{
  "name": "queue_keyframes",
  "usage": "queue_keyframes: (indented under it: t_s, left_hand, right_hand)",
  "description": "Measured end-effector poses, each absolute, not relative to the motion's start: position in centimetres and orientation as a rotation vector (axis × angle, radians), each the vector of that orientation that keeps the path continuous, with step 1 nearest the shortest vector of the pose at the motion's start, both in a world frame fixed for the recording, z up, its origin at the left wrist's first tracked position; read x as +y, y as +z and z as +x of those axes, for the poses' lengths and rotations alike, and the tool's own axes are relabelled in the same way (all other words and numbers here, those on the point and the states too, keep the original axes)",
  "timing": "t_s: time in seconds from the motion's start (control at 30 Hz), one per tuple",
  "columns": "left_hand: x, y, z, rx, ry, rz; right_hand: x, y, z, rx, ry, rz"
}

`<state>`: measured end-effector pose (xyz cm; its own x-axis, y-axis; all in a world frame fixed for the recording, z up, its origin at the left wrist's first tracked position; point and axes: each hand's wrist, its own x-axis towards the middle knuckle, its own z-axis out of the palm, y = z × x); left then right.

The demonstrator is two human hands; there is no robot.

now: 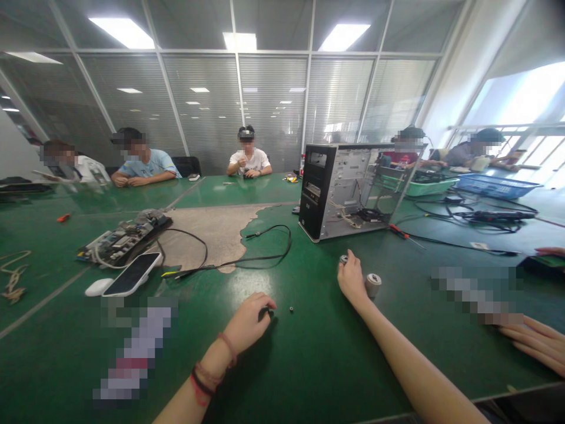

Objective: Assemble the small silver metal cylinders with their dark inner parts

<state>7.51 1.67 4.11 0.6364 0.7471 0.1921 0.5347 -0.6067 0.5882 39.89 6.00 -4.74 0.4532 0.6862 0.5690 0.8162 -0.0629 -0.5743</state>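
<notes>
My left hand (249, 318) is over the green table with its fingers curled round a small black part (263, 312), mostly hidden by the fingers. Just right of it lies a tiny metal piece (291, 309) like a nut or spacer. Further forward, my right hand (352, 277) has its fingers closed on a small round metal-topped cylinder (343, 259), largely covered by the hand. A second, similar grey cylinder (373, 285) stands upright beside that wrist, apart from the fingers.
An opened computer case (315, 194) stands ahead, with a red screwdriver (399, 231) near it. A circuit board (123, 235), a white-edged phone (132, 274) and black cables (265, 258) lie left. Another person's hand (536, 338) rests at right. Baskets (498, 185) are behind.
</notes>
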Motion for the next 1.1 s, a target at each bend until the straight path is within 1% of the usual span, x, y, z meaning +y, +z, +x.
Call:
queue_keyframes:
  t_s: [0.2, 0.37, 0.43, 0.6, 0.67, 1.1]
  left_hand:
    - [1.8, 4.0, 7.5, 1.011, 0.573, 2.364]
    - [1.7, 4.0, 7.4, 1.012, 0.586, 2.369]
    - [1.7, 4.0, 7.4, 1.020, 0.589, 2.369]
    - [1.8, 4.1, 7.4, 1.035, 0.592, 2.367]
    - [1.8, 4.2, 7.4, 1.031, 0.597, 2.373]
    - [2.0, 3.8, 7.8, 1.042, 0.581, 2.393]
  right_hand:
    - [5.8, -3.9, 39.8, -1.288, -0.217, -1.802]
    - [4.6, -1.6, 37.9, -1.423, -0.332, -1.670]
    - [3.6, -0.5, 36.3, -1.562, -0.252, -1.572]
    - [0.4, 1.2, 31.8, -2.092, 0.292, -1.272]
    - [-0.4, 1.3, 30.5, -2.194, 0.400, -1.222]
    - [-0.3, 0.3, 29.2, -2.274, 0.276, -1.311]
